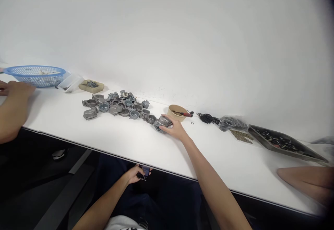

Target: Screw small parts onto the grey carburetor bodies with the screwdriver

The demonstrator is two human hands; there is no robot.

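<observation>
Phone (146,170) partly hidden, left hand (133,175) gripping | casting (163,121) partly covered, right hand (176,129) gripping

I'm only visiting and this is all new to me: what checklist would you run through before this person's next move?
1. Right hand has a grip on a gray metal casting: ok.
2. Left hand free: not ok, it holds a phone below the table edge.
3. Red-handled tool at the tan bowl, not on the floor: ok.
4. Neighbor's hand away from that casting: ok, it's by the blue basket.
5. Casting lifted off the table: cannot tell.
</observation>
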